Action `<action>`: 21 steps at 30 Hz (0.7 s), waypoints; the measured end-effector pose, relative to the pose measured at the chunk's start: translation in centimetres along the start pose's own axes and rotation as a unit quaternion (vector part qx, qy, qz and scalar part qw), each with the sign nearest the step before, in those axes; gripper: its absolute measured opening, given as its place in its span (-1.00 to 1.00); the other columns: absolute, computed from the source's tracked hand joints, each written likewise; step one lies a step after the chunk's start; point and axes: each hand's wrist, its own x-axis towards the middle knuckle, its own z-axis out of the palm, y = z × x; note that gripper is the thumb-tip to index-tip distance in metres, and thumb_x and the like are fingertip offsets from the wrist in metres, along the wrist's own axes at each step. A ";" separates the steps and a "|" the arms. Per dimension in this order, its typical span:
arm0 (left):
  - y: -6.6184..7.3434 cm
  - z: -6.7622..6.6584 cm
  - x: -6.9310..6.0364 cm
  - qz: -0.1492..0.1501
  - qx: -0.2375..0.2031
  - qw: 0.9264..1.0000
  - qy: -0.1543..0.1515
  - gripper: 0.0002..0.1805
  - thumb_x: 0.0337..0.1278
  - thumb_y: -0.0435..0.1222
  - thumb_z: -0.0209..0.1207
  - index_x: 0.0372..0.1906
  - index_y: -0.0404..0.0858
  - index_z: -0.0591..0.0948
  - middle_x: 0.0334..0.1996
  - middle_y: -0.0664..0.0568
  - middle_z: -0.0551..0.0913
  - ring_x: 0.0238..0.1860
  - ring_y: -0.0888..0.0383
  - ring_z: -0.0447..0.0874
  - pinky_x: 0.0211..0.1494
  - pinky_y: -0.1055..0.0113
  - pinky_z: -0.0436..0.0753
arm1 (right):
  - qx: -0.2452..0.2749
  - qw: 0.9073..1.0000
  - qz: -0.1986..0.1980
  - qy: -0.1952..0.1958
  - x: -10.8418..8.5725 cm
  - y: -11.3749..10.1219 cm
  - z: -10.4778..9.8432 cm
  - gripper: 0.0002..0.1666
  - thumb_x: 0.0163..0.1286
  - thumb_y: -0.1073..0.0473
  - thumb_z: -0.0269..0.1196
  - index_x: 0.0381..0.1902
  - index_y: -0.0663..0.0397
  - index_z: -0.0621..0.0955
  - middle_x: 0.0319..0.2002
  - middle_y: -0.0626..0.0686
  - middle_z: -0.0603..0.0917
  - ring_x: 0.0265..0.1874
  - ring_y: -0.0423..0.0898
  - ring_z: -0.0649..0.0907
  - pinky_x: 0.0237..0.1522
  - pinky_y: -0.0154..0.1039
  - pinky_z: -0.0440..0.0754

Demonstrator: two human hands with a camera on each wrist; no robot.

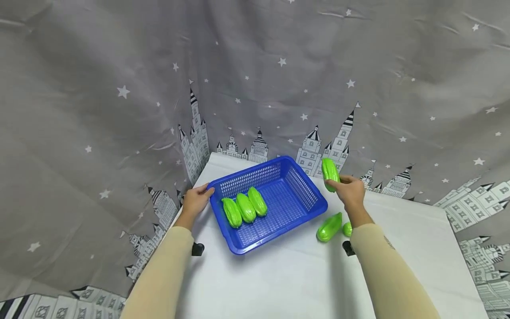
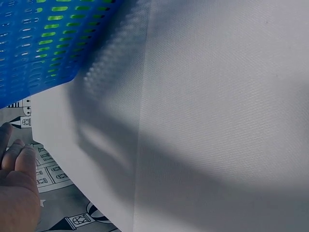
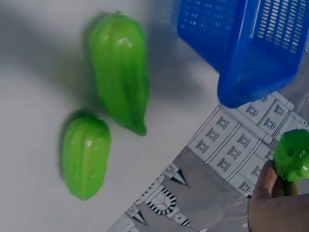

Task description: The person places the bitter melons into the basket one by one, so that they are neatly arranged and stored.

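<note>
1. Pale beige sleeves come nearest: the left sleeve (image 1: 163,279) slants in on the table's left-edge side, the right sleeve (image 1: 392,270) well apart from it toward the right edge. Black pieces show at both wrists, one by the left cuff (image 1: 197,249) and one by the right cuff (image 1: 348,248).
2. White cloth covers the table (image 1: 271,283) between the arms.
3. Two loose green fruits lie on the table beyond the right wrist. The larger fruit (image 1: 329,227) tapers to a tip that points toward the back edge; the smaller fruit (image 3: 87,157), ridged, lies just beside it on the right-edge side.
4. Near the table's back left corner is the blue basket (image 1: 287,201), set askew, its perforated rear side along the back edge.
5. The left hand (image 1: 195,201) grips the basket's rim at the corner closest to the table's left edge, thumb over the rim.
6. Three ridged green fruits (image 1: 245,208) lie in a row inside the basket, at its left end.
7. Beyond the loose fruits, the right hand (image 1: 350,190) pinches a ridged green fruit, the held fruit (image 1: 330,170), upright near the back edge, right of the basket and apart from it.
8. Gray cloth (image 1: 255,66) printed with white stars and castles hangs behind.
</note>
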 end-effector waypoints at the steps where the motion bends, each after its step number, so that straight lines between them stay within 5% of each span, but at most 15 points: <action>1: 0.0 0.0 0.0 0.001 0.000 1.000 0.000 -0.43 0.44 -0.05 0.16 0.39 -0.25 0.48 0.32 -0.20 0.49 0.41 -0.18 0.35 0.49 -0.04 0.27 | 0.000 1.000 -0.004 -0.009 0.0 -0.1 0.4 -0.26 0.21 0.03 0.51 0.27 0.27 0.57 0.21 0.27 0.61 0.15 0.16 0.59 0.21 -0.01 0.59; 21: -0.1 0.0 -0.6 0.011 -0.019 1.000 0.015 -0.46 0.39 -0.06 0.21 0.34 -0.23 0.54 0.26 -0.16 0.57 0.37 -0.16 0.42 0.45 -0.01 0.35 | -0.062 0.988 -0.051 -0.132 0.2 -2.2 7.8 -0.32 0.15 0.02 0.53 0.14 0.31 0.65 0.12 0.29 0.66 0.12 0.17 0.59 0.19 0.01 0.57</action>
